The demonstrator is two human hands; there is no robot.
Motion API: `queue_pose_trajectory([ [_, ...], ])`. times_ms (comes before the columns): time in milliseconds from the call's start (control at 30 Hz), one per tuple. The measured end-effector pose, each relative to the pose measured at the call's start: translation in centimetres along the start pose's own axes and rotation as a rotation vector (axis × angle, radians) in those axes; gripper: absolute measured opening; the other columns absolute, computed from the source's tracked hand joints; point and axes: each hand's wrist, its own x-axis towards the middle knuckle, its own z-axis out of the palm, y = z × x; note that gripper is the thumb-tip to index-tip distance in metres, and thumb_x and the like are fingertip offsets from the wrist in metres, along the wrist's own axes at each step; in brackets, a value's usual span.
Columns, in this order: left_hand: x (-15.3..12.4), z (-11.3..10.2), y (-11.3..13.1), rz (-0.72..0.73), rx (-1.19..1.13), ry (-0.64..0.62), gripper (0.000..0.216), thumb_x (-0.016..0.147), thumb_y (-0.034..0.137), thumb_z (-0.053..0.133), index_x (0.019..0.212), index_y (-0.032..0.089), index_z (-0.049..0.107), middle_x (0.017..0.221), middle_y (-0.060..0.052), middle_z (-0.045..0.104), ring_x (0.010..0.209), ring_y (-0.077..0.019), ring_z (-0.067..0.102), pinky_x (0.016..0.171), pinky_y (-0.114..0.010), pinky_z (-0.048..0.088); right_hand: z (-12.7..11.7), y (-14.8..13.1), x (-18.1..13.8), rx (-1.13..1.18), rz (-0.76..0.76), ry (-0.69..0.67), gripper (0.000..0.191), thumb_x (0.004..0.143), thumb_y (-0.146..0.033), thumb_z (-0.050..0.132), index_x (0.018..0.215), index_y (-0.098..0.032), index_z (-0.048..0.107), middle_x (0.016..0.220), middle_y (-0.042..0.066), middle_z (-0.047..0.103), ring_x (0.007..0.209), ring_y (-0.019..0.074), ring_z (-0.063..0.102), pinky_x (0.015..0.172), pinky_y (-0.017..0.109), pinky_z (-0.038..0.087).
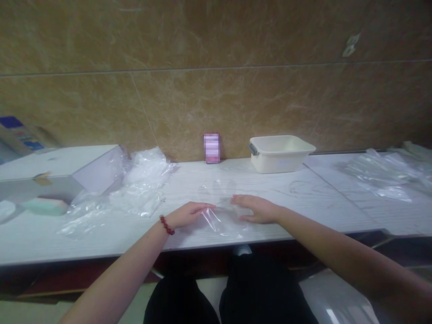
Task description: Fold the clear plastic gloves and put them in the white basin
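A clear plastic bag (221,211) lies flat on the white table (290,202) in front of me. My left hand (189,213), with a red bead bracelet on the wrist, rests palm down on the bag's left side, fingers stretched toward the middle. My right hand (257,209) lies flat on the bag's right side, fingers pointing left. The fingertips of both hands nearly meet over the bag.
A heap of clear bags (135,189) lies at the left beside a white box (57,173). A cream plastic tub (280,153) and a small pink box (212,148) stand by the tiled wall. More clear bags (388,173) lie at the right.
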Motion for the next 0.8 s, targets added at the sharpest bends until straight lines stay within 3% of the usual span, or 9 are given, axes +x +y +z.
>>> queue_pose_trajectory([
  [133, 0.3, -0.5, 0.0, -0.084, -0.099, 0.026, 0.033, 0.078, 0.035, 0.036, 0.102, 0.025, 0.055, 0.105, 0.001, 0.056, 0.097, -0.0146, 0.049, 0.088, -0.028, 0.032, 0.3, 0.2, 1.1, 0.041, -0.022, -0.017, 0.036, 0.077, -0.026, 0.04, 0.113, -0.023, 0.045, 0.116, 0.004, 0.046, 0.107, 0.0143, 0.041, 0.089, 0.03, 0.03],
  [233, 0.9, -0.9, -0.2, -0.148, -0.244, 0.027, 0.031, 0.073, 0.034, 0.045, 0.098, 0.021, 0.058, 0.102, -0.002, 0.058, 0.093, -0.0158, 0.051, 0.084, -0.028, 0.036, 0.3, 0.6, 1.9, 0.078, 0.007, 0.016, 0.028, 0.078, -0.024, 0.037, 0.099, -0.02, 0.055, 0.098, 0.003, 0.058, 0.09, 0.0127, 0.051, 0.079, 0.025, 0.036],
  [367, 2.2, -1.4, -0.5, -0.289, -0.5, 0.003, 0.039, 0.069, 0.037, 0.049, 0.1, 0.015, 0.056, 0.1, -0.008, 0.058, 0.088, -0.0172, 0.053, 0.073, -0.027, 0.041, 0.8, 1.5, 3.2, 0.073, 0.27, 0.16, 0.025, 0.076, -0.028, 0.038, 0.077, -0.016, 0.06, 0.071, 0.001, 0.06, 0.066, 0.0111, 0.053, 0.062, 0.021, 0.039],
  [500, 3.4, -1.4, -1.3, -0.404, -0.535, 0.173, 0.042, 0.068, 0.043, 0.047, 0.096, 0.013, 0.057, 0.091, -0.009, 0.06, 0.076, -0.015, 0.055, 0.059, -0.024, 0.042, 1.3, 2.4, 4.3, 0.051, 0.425, 0.276, 0.019, 0.071, -0.029, 0.044, 0.07, -0.016, 0.057, 0.067, 0.0, 0.059, 0.062, 0.01, 0.052, 0.059, 0.02, 0.038],
  [633, 4.7, -0.7, -2.8, -0.409, -0.343, 0.428, 0.032, 0.063, 0.038, 0.053, 0.079, 0.012, 0.061, 0.07, -0.005, 0.061, 0.062, -0.013, 0.054, 0.053, -0.022, 0.039, 1.5, 3.3, 5.2, 0.002, 0.491, 0.379, 0.015, 0.068, -0.028, 0.047, 0.071, -0.018, 0.056, 0.074, 0.001, 0.058, 0.066, 0.0096, 0.052, 0.061, 0.019, 0.039],
  [800, 5.9, 0.2, -3.8, -0.484, -0.201, 0.617, 0.027, 0.06, 0.035, 0.053, 0.071, 0.012, 0.061, 0.059, -0.003, 0.059, 0.056, -0.0137, 0.053, 0.049, -0.022, 0.037, 1.6, 4.1, 6.1, -0.027, 0.637, 0.342, 0.015, 0.063, -0.029, 0.049, 0.069, -0.018, 0.059, 0.069, 0.002, 0.057, 0.062, 0.011, 0.051, 0.055, 0.02, 0.038],
])
